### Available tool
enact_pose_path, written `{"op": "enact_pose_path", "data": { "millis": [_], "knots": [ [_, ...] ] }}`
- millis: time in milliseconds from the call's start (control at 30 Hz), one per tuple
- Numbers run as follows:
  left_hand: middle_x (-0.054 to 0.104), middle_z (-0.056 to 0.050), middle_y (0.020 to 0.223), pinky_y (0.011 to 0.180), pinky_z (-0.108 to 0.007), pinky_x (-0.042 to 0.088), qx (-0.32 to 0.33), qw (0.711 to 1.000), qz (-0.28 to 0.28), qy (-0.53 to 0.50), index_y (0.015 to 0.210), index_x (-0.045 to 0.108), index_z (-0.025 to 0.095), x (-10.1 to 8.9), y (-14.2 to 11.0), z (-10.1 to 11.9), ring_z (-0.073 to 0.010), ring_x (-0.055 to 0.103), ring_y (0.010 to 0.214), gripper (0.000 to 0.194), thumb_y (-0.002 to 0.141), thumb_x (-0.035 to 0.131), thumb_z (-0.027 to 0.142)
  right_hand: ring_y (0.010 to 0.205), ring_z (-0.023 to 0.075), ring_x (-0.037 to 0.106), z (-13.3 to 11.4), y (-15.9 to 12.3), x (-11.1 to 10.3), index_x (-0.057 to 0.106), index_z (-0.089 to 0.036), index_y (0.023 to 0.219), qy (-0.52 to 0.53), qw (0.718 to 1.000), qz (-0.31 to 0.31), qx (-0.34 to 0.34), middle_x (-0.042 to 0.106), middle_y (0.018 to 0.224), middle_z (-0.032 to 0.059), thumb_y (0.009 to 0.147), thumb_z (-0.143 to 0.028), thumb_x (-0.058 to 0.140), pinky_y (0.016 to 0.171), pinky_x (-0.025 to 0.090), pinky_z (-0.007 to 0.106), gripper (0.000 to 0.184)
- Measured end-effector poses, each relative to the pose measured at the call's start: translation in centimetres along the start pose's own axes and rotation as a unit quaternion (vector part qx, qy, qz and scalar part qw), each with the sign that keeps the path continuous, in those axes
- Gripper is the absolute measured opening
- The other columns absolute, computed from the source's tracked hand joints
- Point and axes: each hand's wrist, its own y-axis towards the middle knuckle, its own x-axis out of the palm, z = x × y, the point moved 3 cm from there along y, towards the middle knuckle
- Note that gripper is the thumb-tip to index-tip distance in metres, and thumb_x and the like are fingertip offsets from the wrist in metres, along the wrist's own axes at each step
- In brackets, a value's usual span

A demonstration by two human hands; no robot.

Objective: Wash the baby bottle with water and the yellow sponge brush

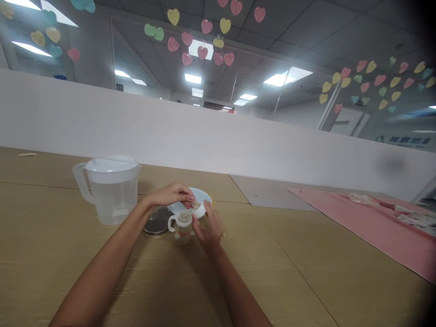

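Note:
A small clear baby bottle (183, 230) with a white handle stands upright on the table, its mouth uncovered. Just above and to the right of it, my right hand (210, 227) grips a white bottle collar (200, 210), tilted, between thumb and fingers. The fingers of my left hand (173, 194) are pinched on a clear piece at the collar, which looks like a teat; its shape is partly hidden. Behind my hands is a white round lid or plate (200, 195) with a yellow edge beside it. A dark metal round dish or lid (157, 223) lies left of the bottle, below my left wrist.
A translucent pitcher (116, 200) with a white lid stands to the left. Farther right, a pink cloth (361, 227) with crumpled white items on it covers the table (289, 272). A white partition (204, 136) topped with glass runs along the back.

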Motion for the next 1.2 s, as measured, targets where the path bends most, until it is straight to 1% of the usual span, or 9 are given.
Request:
{"op": "enact_pose_path", "data": {
  "millis": [167,300,367,500,633,733,867,1000,1200],
  "knots": [
    [0.071,-0.006,0.080,0.074,-0.028,0.051,0.018,0.997,0.014,-0.077,0.083,0.068,0.012,0.2,0.3,-1.1,-0.0164,0.065,0.073,0.033,0.074,0.065,0.044,0.100,0.0228,0.062,-0.4,0.6,-0.4,0.046,-0.016,0.125,0.015,1.000,0.018,0.003,0.064,0.106,0.0147,0.080,-0.023,0.059,0.080,0.056,0.037,0.047],
    [0.070,-0.007,0.086,0.080,-0.033,0.050,0.010,0.995,0.002,-0.094,0.085,0.068,0.012,0.4,0.5,-1.1,-0.0182,0.065,0.080,0.035,0.074,0.064,0.045,0.100,0.0234,0.062,-0.3,0.7,-0.4,0.045,-0.018,0.125,0.019,1.000,0.011,0.009,0.063,0.106,0.0142,0.081,-0.023,0.058,0.080,0.055,0.039,0.046],
    [0.070,-0.007,0.091,0.084,-0.034,0.048,0.001,0.998,-0.009,-0.061,0.089,0.068,0.013,0.4,0.3,-0.4,-0.0187,0.063,0.086,0.034,0.076,0.062,0.044,0.100,0.0239,0.061,-0.2,0.6,-0.3,0.045,-0.020,0.124,0.019,1.000,0.005,0.013,0.063,0.106,0.0136,0.080,-0.024,0.058,0.081,0.055,0.040,0.046],
    [0.068,-0.007,0.098,0.084,-0.031,0.045,0.006,0.999,0.001,0.038,0.092,0.067,0.015,0.6,-0.4,1.7,-0.0191,0.060,0.093,0.036,0.079,0.056,0.047,0.102,0.0246,0.060,-0.2,0.6,-0.2,0.046,-0.020,0.121,0.009,1.000,0.015,0.026,0.061,0.106,0.0132,0.080,-0.025,0.058,0.084,0.053,0.043,0.043],
    [0.067,-0.005,0.099,0.080,-0.029,0.045,-0.002,0.996,-0.006,0.094,0.101,0.062,0.018,1.4,-0.8,3.1,-0.0193,0.059,0.093,0.040,0.071,0.064,0.044,0.103,0.0254,0.058,-0.3,0.5,-0.2,0.045,-0.019,0.121,-0.004,0.999,0.030,0.035,0.059,0.105,0.0135,0.078,-0.024,0.060,0.084,0.053,0.045,0.045],
    [0.066,-0.004,0.096,0.075,-0.027,0.044,-0.005,0.988,0.017,0.153,0.096,0.062,0.018,1.7,-0.8,3.5,-0.0198,0.059,0.091,0.038,0.067,0.067,0.043,0.103,0.0259,0.057,-0.2,0.5,-0.1,0.043,-0.018,0.123,0.003,0.998,0.031,0.047,0.058,0.105,0.0136,0.077,-0.024,0.061,0.084,0.053,0.045,0.050],
    [0.065,-0.003,0.093,0.071,-0.026,0.041,0.013,0.976,0.041,0.215,0.092,0.063,0.018,1.8,-1.0,4.1,-0.0194,0.058,0.087,0.036,0.066,0.066,0.043,0.099,0.0242,0.058,-0.1,0.4,-0.1,0.046,-0.022,0.124,0.021,0.998,0.034,0.046,0.056,0.104,0.0120,0.078,-0.022,0.062,0.081,0.054,0.042,0.049],
    [0.065,-0.002,0.087,0.067,-0.025,0.040,0.035,0.966,0.062,0.247,0.088,0.064,0.019,1.9,-1.1,4.7,-0.0187,0.057,0.082,0.033,0.067,0.065,0.043,0.100,0.0238,0.058,0.2,0.4,-0.2,0.044,-0.027,0.128,0.034,0.998,0.037,0.034,0.055,0.108,0.0112,0.080,-0.022,0.061,0.079,0.055,0.041,0.051],
    [0.063,-0.001,0.078,0.061,-0.023,0.037,0.053,0.951,0.081,0.293,0.077,0.063,0.018,1.9,-1.1,5.1,-0.0167,0.055,0.073,0.028,0.068,0.064,0.045,0.098,0.0234,0.059,0.6,0.4,-0.2,0.044,-0.029,0.130,0.042,0.999,0.029,0.019,0.055,0.110,0.0114,0.081,-0.021,0.059,0.074,0.056,0.039,0.051]
  ]
}}
